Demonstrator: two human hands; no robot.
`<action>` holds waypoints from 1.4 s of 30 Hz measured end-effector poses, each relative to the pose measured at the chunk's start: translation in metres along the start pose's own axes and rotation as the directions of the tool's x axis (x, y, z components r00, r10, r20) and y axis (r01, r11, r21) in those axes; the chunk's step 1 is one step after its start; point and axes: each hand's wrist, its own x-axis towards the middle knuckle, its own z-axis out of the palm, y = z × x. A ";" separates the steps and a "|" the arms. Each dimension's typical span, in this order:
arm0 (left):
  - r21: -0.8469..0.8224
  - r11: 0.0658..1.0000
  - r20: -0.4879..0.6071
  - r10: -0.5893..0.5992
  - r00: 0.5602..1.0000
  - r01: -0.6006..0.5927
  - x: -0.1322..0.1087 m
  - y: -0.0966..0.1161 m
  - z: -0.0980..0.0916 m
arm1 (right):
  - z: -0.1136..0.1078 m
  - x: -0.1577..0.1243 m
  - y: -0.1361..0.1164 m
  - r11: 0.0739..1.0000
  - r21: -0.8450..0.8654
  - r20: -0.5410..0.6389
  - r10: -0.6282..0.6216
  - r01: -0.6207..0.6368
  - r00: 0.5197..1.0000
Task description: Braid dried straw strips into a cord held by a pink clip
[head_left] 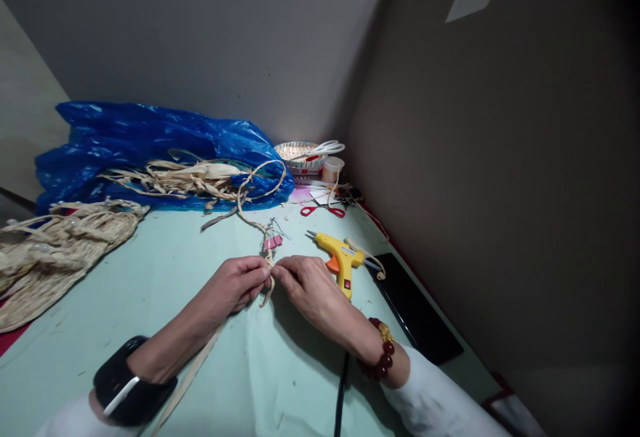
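Note:
My left hand [245, 282] and my right hand [303, 283] meet over the table, both pinching a pale braided straw cord [271, 258]. Just beyond my fingertips a pink binder clip [273, 243] grips the cord. From the clip the cord runs away and curls into a loop near the blue bag. A short strand end hangs below my fingers, and a long flat strand [193, 370] trails past my left wrist toward the near edge. Right of my right hand lies a yellow glue gun [341, 255] with an orange trigger.
A blue plastic bag [125, 133] holding dried straw strips [195, 177] lies at the back. Woven straw pieces [75, 250] lie left. Red-handled scissors [323, 211], a patterned basket [300, 151] and a cup [333, 169] are behind; a black tablet-like slab [417, 310] is right, by the wall.

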 end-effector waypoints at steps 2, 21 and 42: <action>-0.012 1.000 0.010 0.002 1.000 -0.002 0.001 0.000 0.000 | -0.001 0.001 0.000 1.000 -0.018 0.005 0.016 -0.015 1.000; 0.048 0.999 -0.049 0.013 0.999 -0.010 0.002 -0.003 0.004 | 0.000 -0.006 -0.007 0.970 -0.242 0.019 0.008 -0.003 1.000; 0.010 1.000 -0.184 0.004 0.983 -0.002 0.001 -0.001 0.012 | 0.004 -0.008 -0.012 0.952 -0.306 -0.089 -0.009 -0.019 0.996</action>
